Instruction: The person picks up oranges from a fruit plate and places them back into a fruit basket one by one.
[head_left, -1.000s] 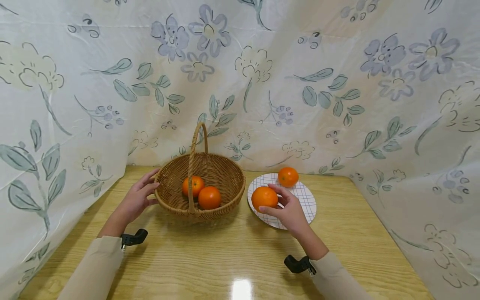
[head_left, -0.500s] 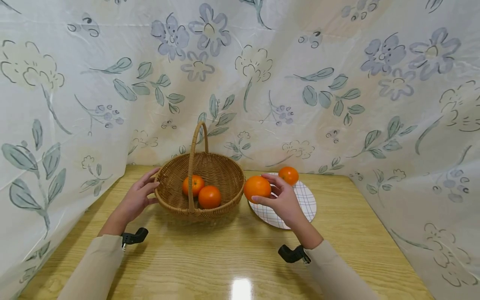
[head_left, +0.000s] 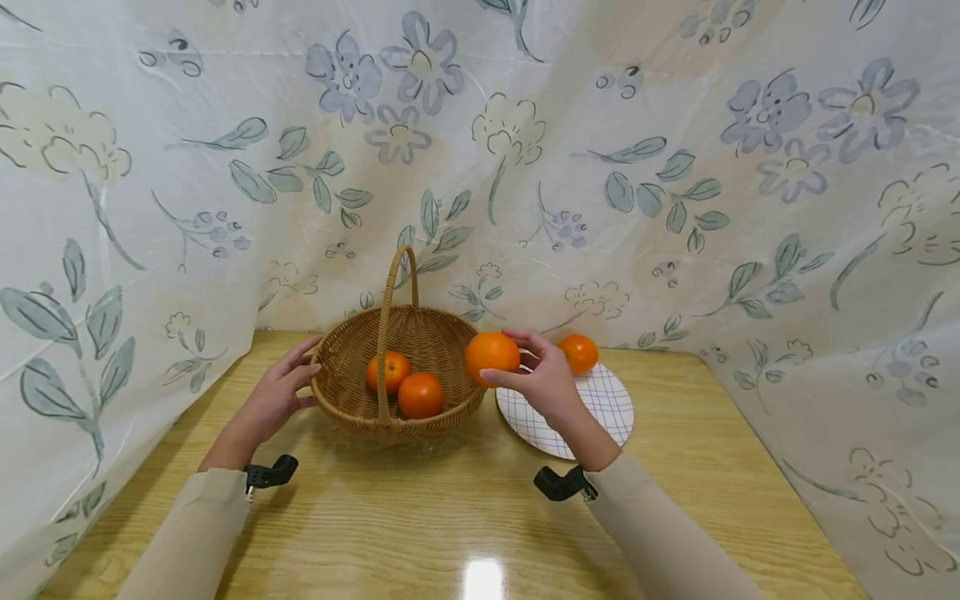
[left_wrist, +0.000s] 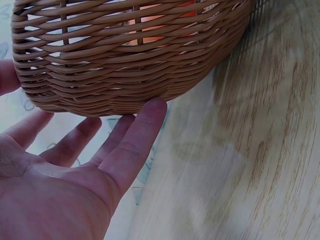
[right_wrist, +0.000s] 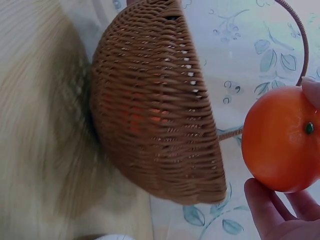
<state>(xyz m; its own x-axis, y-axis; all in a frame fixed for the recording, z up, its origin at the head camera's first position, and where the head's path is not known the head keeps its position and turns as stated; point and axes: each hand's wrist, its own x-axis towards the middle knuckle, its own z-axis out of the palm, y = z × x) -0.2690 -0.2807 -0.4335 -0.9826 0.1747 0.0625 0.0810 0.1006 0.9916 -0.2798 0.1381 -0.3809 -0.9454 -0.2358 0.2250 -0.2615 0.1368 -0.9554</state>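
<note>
Just now, the orange fruit [head_left: 492,358] in the right hand [head_left: 551,385] had come left and up from over the plate [head_left: 555,425] to the right rim of the wicker basket [head_left: 446,335], held just above it and apart from it in the right wrist view, so that it stood nearest the two fruits [head_left: 420,395] lying inside, while another fruit [head_left: 580,353] stayed at the plate's far edge. The right hand's grip was only as wide as the fruit, thumb on the near side and fingers on the far; the left hand [head_left: 276,398], fingers spread, touched the basket's left side.
</note>
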